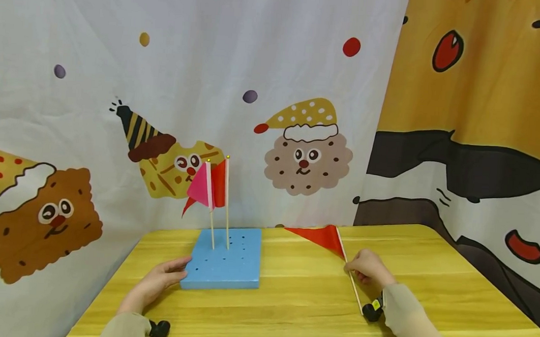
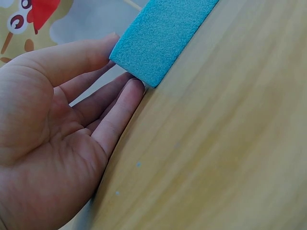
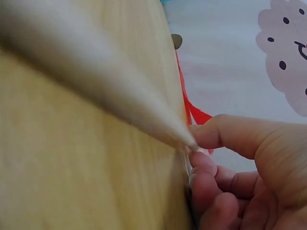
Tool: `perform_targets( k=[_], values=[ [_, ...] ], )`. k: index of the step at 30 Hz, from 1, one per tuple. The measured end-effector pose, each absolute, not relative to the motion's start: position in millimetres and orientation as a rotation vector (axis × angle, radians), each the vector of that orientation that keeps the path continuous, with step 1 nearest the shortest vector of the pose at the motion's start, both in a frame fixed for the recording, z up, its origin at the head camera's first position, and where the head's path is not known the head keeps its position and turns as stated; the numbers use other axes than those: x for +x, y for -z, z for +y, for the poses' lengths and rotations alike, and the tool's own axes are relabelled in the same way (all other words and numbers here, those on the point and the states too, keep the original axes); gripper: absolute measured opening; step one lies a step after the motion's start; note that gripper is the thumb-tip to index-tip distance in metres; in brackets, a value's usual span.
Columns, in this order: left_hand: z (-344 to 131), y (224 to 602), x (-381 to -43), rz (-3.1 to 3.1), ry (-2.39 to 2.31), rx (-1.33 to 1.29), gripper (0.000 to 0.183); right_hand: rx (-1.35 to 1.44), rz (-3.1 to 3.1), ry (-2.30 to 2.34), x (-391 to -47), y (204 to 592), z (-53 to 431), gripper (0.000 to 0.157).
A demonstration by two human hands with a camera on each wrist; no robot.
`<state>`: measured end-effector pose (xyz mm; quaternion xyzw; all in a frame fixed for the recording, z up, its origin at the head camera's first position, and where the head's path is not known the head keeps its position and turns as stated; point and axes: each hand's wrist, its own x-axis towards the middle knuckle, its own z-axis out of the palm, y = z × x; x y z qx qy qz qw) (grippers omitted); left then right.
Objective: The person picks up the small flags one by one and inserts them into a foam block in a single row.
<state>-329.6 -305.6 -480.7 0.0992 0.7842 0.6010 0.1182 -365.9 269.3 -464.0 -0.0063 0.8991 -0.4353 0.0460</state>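
A blue foam block [image 1: 242, 269] with several small holes lies at the left of the table. Upright in it stand a pink flag [image 1: 199, 186] and a red flag [image 1: 220, 186] on thin sticks, the red one partly behind the pink. My left hand [image 1: 159, 280] touches the block's near left corner with thumb and fingers fairly straight; the left wrist view shows the thumb at the corner [image 2: 115, 56]. To the right, my right hand [image 1: 369, 265] pinches the stick of another red flag [image 1: 321, 237] between thumb and fingers. That stick [image 3: 110, 76] slants close before the right wrist camera.
A yellow wood-grain table [image 1: 290, 312] carries everything. Behind it hangs a white curtain [image 1: 280, 52] with printed cartoon figures, continuing down the right side. Black wrist cameras [image 1: 372, 311] sit below both hands.
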Motion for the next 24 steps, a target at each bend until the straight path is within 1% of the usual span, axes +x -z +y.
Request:
perform_targets(
  k=[6, 9, 12, 17, 24],
  values=[
    [-305.7, 481.2, -331.3, 2.272, -1.782, 0.291, 0.063, 0.084, 2.751, 1.391, -366.4, 461.8, 270.8, 0.023],
    [-305.9, 482.0, -332.4, 2.284, -1.776, 0.298, 0.063, 0.123, 2.704, 1.491, -367.2, 462.4, 273.5, 0.017],
    [-306.5, 483.1, -333.5, 2.294, -1.771, 0.311, 0.063, 0.148, 2.621, 1.604, -368.7, 463.6, 276.5, 0.018],
    [-306.8, 484.5, -334.4, 2.295, -1.773, 0.288, 0.063, 0.139, 2.477, 1.703, -370.7, 465.5, 281.0, 0.023],
    [-307.1, 486.3, -334.5, 2.289, -1.784, 0.267, 0.064, 0.031, 2.294, 1.796, -371.7, 466.8, 286.5, 0.03]
  ],
)
